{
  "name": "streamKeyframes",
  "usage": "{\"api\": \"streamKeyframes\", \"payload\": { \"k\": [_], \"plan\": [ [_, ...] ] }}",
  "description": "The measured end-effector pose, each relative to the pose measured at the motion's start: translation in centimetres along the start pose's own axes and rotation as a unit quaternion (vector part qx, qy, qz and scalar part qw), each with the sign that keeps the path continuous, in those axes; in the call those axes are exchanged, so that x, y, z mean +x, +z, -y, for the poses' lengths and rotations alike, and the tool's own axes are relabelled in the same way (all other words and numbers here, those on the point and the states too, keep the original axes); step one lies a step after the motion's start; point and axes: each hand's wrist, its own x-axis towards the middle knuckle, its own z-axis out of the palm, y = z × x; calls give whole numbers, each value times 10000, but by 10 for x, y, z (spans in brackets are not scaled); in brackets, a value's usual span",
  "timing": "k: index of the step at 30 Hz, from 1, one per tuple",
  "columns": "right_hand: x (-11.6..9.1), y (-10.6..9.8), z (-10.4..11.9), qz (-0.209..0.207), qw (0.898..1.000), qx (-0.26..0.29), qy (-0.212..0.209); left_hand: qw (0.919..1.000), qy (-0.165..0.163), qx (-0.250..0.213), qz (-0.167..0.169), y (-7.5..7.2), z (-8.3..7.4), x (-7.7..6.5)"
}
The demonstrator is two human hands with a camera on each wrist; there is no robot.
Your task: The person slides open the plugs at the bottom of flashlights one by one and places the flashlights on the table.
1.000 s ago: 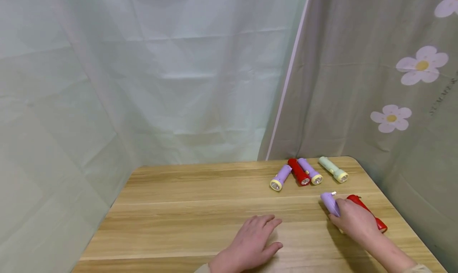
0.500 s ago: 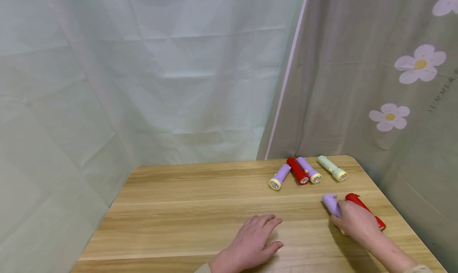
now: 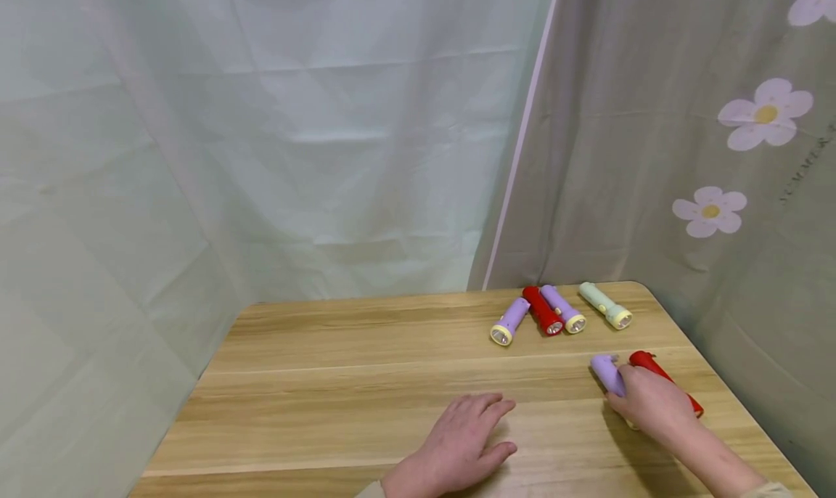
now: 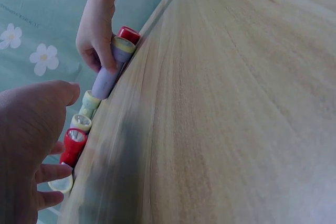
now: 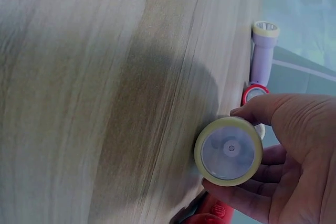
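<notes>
My right hand [image 3: 656, 405] grips a purple flashlight [image 3: 607, 374] at the right side of the table, thumb on one side and fingers on the other. Its pale-yellow-rimmed lens [image 5: 229, 151] faces the right wrist camera. Just right of it lies a red flashlight [image 3: 653, 365], partly hidden behind that hand. My left hand [image 3: 456, 440] is near the table's front middle, fingers spread and holding nothing.
At the back right of the wooden table [image 3: 326, 382] lie a purple flashlight [image 3: 511, 321], a red one [image 3: 542, 310], another purple one [image 3: 563, 309] and a pale green one [image 3: 605, 305]. Curtains [image 3: 366, 157] hang behind the table.
The purple flashlight in my right hand has shifted slightly right, towards the red one, and its tail end sits a little lower in view. My left hand has stayed in place.
</notes>
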Motion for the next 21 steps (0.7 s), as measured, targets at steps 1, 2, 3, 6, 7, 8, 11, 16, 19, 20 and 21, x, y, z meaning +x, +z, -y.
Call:
{"api": "streamKeyframes", "payload": {
  "k": [1, 2, 3, 6, 7, 8, 11, 16, 19, 20, 21],
  "plan": [
    [0, 0, 0, 7, 10000, -15, -4, 10000, 3, 3, 10, 0, 0, 0],
    [0, 0, -1, 4, 10000, -30, -11, 10000, -5, -11, 39, 0, -1, 0],
    [0, 0, -1, -3, 10000, -47, -17, 10000, -3, -24, 57, 0, -1, 0],
    [0, 1, -3, -55, 9999, -71, -62, 10000, 20, -28, 48, 1, -2, 0],
    [0, 1, -3, -65, 9999, -81, -67, 10000, 29, -28, 39, 1, -2, -1],
    [0, 0, -3, -61, 9999, -88, -70, 10000, 40, -34, 29, 1, -2, -1],
    [0, 0, -3, -22, 9999, -86, -69, 10000, 68, -27, 16, 2, -1, -1],
    [0, 0, -2, 36, 10000, -65, -51, 10000, 69, -49, 34, 2, -1, -2],
    [0, 0, -1, 43, 10000, -34, -48, 9999, 71, -69, 66, 3, 0, -2],
    [0, 0, -1, 26, 10000, -19, -63, 9999, 76, -73, 70, 3, 0, -2],
    [-1, 0, -1, 3, 10000, -12, -75, 9999, 81, -82, 69, 3, 0, -2]
  ]
}}
